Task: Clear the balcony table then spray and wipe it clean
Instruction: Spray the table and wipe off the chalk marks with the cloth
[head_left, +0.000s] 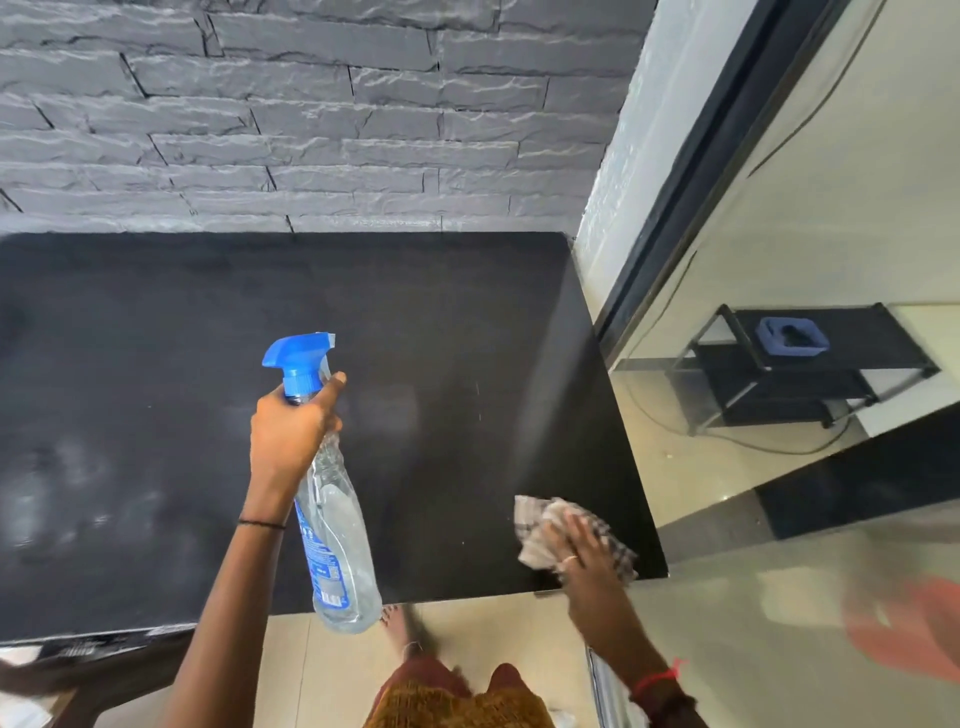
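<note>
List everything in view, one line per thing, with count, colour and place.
table: one, black, centre, against the wall
spray bottle: one, clear with a blue trigger head, held above the table
cloth: one, checked beige and brown, on the table's near right corner
wall: one, grey rough stone, behind the table
rack: one, black, at the right beyond the table
container: one, blue, on the rack's top shelf
floor: beige tiles, below the table's near edge
left hand: one, grips the spray bottle's neck
right hand: one, presses on the cloth
</note>
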